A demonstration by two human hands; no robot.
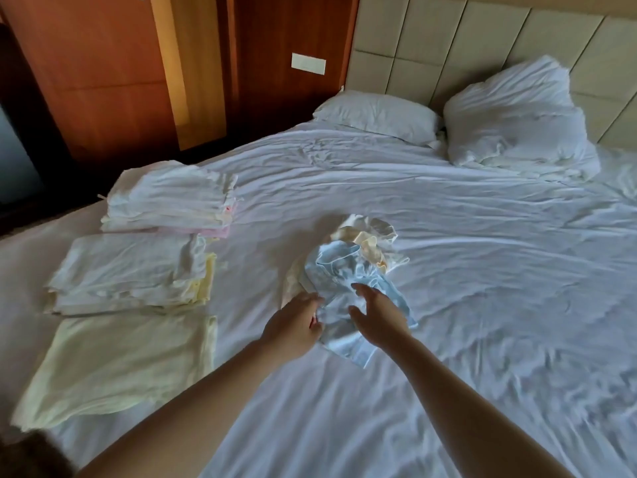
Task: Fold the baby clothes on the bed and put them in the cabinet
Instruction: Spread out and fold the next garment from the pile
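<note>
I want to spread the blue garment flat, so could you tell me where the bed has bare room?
Bare sheet lies right of the blue garment, up to the pillows, and in front of it toward the near edge. The left side is crowded with three folded stacks.

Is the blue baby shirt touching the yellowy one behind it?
Touching. The head view shows the crumpled blue garment bunched against the cream garment, their edges overlapping with no sheet showing between them.
</note>
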